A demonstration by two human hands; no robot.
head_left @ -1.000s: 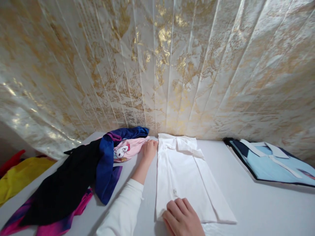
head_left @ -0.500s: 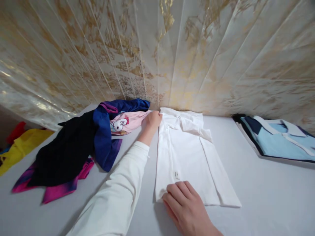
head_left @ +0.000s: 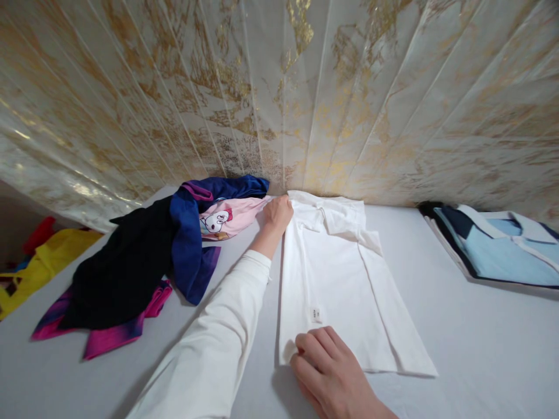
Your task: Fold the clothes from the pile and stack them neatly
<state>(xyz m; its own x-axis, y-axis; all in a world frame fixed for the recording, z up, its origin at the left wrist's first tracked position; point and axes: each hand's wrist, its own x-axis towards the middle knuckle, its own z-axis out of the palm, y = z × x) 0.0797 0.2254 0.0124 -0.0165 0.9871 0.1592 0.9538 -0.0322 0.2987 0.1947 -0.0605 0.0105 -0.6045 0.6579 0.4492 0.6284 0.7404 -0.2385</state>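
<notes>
A white polo shirt (head_left: 336, 279), folded lengthwise, lies flat on the grey table (head_left: 480, 349) with its collar toward the wall. My left hand (head_left: 278, 214), in a white sleeve, is closed on the shirt's far left corner by the collar. My right hand (head_left: 327, 372) pinches the near left hem corner, fingers curled on the cloth. A small label shows near the hem.
A heap of clothes (head_left: 144, 267), black, dark blue, magenta and a pink cartoon print, lies to the left. A folded light-blue and navy shirt (head_left: 498, 250) sits at the right. Yellow and red cloth (head_left: 39, 256) lies beyond the left edge. A gold-patterned wall (head_left: 279, 93) backs the table.
The view tilted down and closer. My left hand moved up from the shirt's side edge to its collar corner and closed on it; my right hand stayed at the hem.
</notes>
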